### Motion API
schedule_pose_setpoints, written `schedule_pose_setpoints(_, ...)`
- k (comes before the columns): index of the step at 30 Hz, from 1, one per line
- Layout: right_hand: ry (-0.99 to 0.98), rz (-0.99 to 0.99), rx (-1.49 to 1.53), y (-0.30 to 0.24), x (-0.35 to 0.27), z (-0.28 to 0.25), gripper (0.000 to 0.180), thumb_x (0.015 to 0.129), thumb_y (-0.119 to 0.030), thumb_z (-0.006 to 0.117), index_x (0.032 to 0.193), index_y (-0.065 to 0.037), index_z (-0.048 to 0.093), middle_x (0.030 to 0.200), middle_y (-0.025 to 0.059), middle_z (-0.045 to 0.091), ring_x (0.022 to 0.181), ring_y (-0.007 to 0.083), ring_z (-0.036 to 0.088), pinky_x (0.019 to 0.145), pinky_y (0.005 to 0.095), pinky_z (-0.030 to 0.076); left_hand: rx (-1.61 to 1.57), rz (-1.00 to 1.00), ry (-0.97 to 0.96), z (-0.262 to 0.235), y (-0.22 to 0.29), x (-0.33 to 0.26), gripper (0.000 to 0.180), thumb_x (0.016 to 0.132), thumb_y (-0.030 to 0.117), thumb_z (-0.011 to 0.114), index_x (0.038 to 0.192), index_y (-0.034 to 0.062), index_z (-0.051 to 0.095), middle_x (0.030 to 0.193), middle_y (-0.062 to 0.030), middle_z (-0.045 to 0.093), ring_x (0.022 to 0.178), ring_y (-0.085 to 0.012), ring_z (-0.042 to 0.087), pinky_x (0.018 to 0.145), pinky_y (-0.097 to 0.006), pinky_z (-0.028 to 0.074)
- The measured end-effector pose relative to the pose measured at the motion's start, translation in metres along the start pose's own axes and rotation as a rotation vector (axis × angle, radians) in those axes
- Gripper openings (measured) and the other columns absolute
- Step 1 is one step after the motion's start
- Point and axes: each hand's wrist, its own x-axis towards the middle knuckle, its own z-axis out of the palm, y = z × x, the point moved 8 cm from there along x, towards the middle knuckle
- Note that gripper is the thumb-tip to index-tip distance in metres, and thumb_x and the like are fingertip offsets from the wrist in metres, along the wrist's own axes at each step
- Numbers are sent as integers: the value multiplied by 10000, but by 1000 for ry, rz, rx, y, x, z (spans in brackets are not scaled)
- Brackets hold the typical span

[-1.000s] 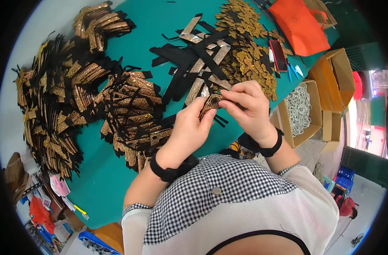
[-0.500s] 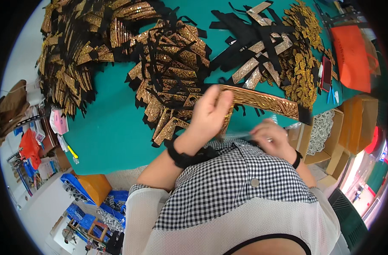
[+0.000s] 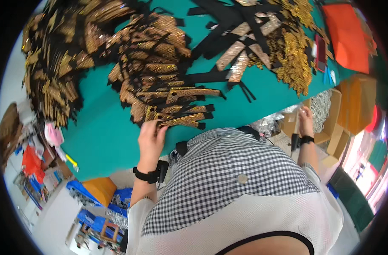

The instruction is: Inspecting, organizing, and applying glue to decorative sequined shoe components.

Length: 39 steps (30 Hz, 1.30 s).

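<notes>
At the near edge of a pile of gold-patterned black straps (image 3: 163, 68), my left hand (image 3: 149, 142) grips the corner of an L-shaped gold-patterned strap (image 3: 183, 120) that lies on the pile. Its thumb and fingers are closed at the corner, partly covering it. Out to the right, past the table edge, my right hand (image 3: 306, 122) is beside an open cardboard box (image 3: 335, 111). Its fingers are bent together; anything between them is too small to make out. Clear plastic wrapping (image 3: 268, 124) lies to the left of that hand.
A green table (image 3: 104, 144) bears another strap heap (image 3: 58, 63) at left, loose black and gold straps (image 3: 230, 55), and a gold ornament pile (image 3: 294, 59). A red-cased phone (image 3: 320, 53) and an orange bag (image 3: 346, 38) lie at right. Silvery rings (image 3: 320, 111) fill the box.
My left hand has brought the L-shaped strap leftward and down onto the pile's near end. My right hand has moved right, away from my body, to the box.
</notes>
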Motion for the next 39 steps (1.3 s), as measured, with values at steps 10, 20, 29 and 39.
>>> schedule_pose_setpoints(10,616,-94,23,76,58,-36,578,677,-126,711,1188,11,478,996,87,587,869,162,556,758,281,450,421,-59,150,-25,27,14,283,675,87,719,756,36,453,760,-97,454,714,-262,450,641,-366,375)
schedule_pose_setpoints(20,61,-631,-301,-210,-9,165,191,768,-147,588,913,-35,643,836,106,640,799,191,610,714,293,478,79,335,35,-2,139,86,151,690,-4,654,698,20,506,728,-94,529,691,-258,511,607,-327,415)
schedule_pose_setpoints(29,7,-919,-818,-242,22,328,226,672,-31,561,896,-19,530,823,192,563,814,355,562,690,429,474,-175,345,-140,15,182,134,73,755,30,627,784,14,562,747,-92,557,658,-210,551,589,-287,451)
schedule_pose_setpoints(39,-265,-1145,-468,-294,-130,230,311,740,-80,583,1043,-13,555,927,136,536,820,283,572,675,352,468,-14,688,187,-7,242,167,470,743,83,634,1184,19,487,1220,-160,478,1158,-300,444,953,-359,358)
